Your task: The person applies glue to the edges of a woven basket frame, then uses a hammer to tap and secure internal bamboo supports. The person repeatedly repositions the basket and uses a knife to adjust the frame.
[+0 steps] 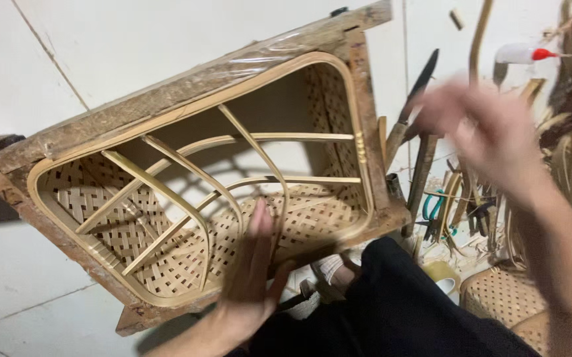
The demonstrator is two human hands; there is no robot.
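The pale woven bamboo basket in its rough wooden frame [200, 192] fills the frame's centre-left, long axis tilting up-right — left hand [253, 277] rests flat-fingered against its lower rim; right hand [491, 132], blurred and empty, hovers upper right.

A white tiled floor [48, 291] with thin grey joints carries everything. A rough wooden frame holding a woven bamboo basket [200, 192] stands tilted on it. To the right lies a heap of hand tools and bamboo strips [451, 198], beside a woven bamboo panel [497, 294].
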